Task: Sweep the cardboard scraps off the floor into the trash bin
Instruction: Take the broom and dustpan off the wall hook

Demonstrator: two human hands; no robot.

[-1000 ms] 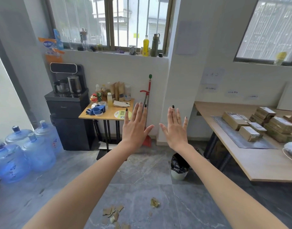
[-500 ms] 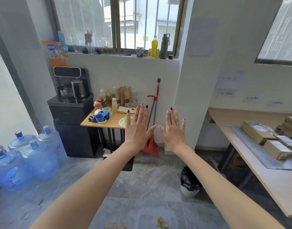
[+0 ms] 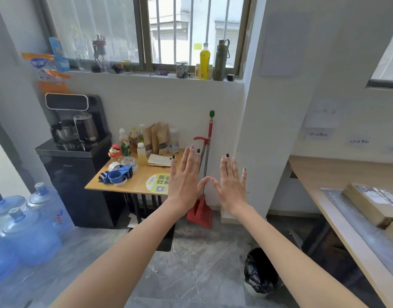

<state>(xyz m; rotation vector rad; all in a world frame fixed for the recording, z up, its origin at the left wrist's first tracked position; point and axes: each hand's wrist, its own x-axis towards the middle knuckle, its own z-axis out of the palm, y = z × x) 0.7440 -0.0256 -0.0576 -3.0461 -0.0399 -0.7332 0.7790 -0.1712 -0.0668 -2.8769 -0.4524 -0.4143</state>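
Our left hand (image 3: pixel 184 185) and right hand (image 3: pixel 232 187) reached forward, each grip flat-fingered and empty. We judged this the tool-fetching step. Next: grasp the red plastic long-handled dustpan (image 3: pixel 201 212).

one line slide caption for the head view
Left hand and right hand open and empty in front of the red broom and dustpan by the wall; trash bin on the floor.

The broom (image 3: pixel 210 130) is being walked up to and is being seen bigger. The thumbs of the left hand (image 3: pixel 184 185) and the right hand (image 3: pixel 232 187) are being brought together in front of the broom. The cardboard scraps are being lost from view below the broom.
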